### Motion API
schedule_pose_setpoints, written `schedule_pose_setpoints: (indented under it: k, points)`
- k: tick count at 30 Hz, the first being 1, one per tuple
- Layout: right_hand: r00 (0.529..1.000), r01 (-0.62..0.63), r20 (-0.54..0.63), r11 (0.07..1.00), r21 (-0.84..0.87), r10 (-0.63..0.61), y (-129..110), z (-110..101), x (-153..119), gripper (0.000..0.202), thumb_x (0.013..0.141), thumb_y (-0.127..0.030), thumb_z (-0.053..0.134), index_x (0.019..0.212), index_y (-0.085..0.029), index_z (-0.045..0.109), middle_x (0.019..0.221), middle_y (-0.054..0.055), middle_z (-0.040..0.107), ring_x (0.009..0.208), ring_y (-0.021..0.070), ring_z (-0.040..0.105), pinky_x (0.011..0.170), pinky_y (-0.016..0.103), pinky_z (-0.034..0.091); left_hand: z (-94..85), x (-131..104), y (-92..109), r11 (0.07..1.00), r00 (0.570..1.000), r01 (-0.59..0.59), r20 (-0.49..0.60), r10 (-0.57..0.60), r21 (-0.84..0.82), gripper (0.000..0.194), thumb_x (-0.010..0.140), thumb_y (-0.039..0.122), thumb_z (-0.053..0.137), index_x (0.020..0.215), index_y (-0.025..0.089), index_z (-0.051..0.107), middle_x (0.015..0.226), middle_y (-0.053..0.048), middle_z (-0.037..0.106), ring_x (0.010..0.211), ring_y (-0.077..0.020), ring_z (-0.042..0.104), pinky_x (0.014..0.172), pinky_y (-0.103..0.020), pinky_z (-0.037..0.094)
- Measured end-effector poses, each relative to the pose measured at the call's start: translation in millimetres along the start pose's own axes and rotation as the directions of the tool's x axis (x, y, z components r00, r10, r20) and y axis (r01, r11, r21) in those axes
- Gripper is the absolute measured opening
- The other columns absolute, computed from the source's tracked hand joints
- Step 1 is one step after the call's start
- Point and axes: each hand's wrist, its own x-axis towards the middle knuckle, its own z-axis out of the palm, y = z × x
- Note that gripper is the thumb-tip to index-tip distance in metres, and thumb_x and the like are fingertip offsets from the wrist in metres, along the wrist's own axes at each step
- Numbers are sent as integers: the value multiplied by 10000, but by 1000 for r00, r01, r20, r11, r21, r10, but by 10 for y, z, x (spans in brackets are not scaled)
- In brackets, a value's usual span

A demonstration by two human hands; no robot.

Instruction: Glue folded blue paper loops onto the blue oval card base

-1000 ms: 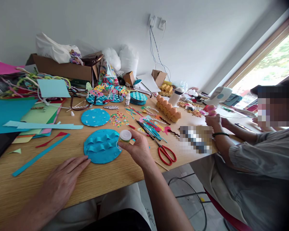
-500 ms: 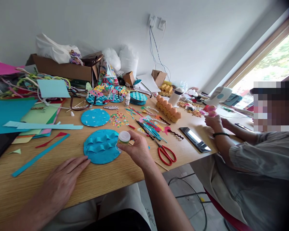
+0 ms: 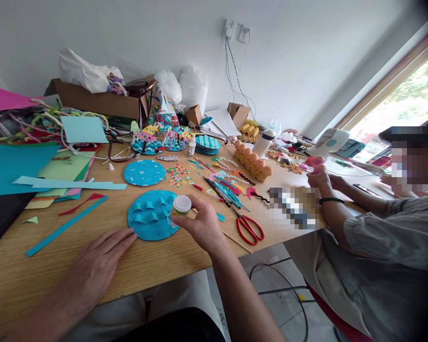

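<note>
A blue round disc (image 3: 148, 232) lies on the wooden table in front of me, with curled blue paper strips (image 3: 151, 204) standing on it like waves. My left hand (image 3: 102, 256) rests flat on the table, fingers stretched, its fingertips touching the disc's near left edge. Over the disc's right edge, my right hand (image 3: 204, 229) grips a small glue bottle (image 3: 181, 205) between thumb and fingers. The bottle's white flat end faces up and its lower end is mostly hidden. Red-handled scissors (image 3: 249, 229) and a thin wooden stick (image 3: 237, 241) lie right of that hand.
Behind lie another blue disc (image 3: 144, 172), paper confetti (image 3: 178, 176) and an orange egg carton (image 3: 253, 161). Coloured paper sheets (image 3: 17, 166) and a blue strip (image 3: 66, 226) are on the left. A co-worker (image 3: 367, 228) sits at right, holding something pink.
My right hand has shifted slightly left over the disc with the glue bottle. My left hand stays by the disc's edge. The whole view has moved a little.
</note>
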Motion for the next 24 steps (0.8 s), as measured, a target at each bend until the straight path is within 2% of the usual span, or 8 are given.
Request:
schedule_pose_setpoints:
  k: [7, 11, 18, 24]
  points:
    - [1000, 6, 19, 1000, -24, -5, -3, 10, 12, 152, 673, -278, 710, 771, -202, 623, 746, -32, 630, 697, 140, 554, 657, 233, 406, -1, 10, 13, 999, 999, -18, -48, 19, 38, 514, 789, 80, 355, 1238, 239, 549, 1260, -4, 586, 1106, -187, 555, 964, -305, 427]
    - [1000, 6, 9, 999, -34, -5, 4, 16, 15, 150, 668, -269, 714, 763, -202, 619, 737, -33, 624, 699, 142, 554, 663, 234, 404, -9, 15, 15, 998, 999, -31, -20, 32, 62, 505, 798, 87, 346, 1241, 223, 545, 1264, -14, 583, 1107, -193, 557, 957, -327, 439]
    - [1000, 15, 19, 999, -42, -15, -21, 48, 8, 146, 683, -303, 695, 745, -204, 608, 717, -38, 608, 675, 133, 542, 646, 227, 405, -58, 49, 80, 998, 998, 55, -10, -55, 8, 502, 779, 84, 338, 1179, 240, 599, 1232, -1, 607, 1090, -195, 570, 946, -342, 459]
    - [1000, 13, 14, 999, -31, -12, -33, 41, 7, 141, 682, -283, 698, 747, -203, 602, 711, -40, 599, 682, 134, 539, 655, 229, 401, -36, 28, 56, 1000, 1000, 13, -5, -13, 26, 516, 789, 80, 333, 1226, 233, 559, 1258, -9, 588, 1110, -195, 556, 956, -339, 447]
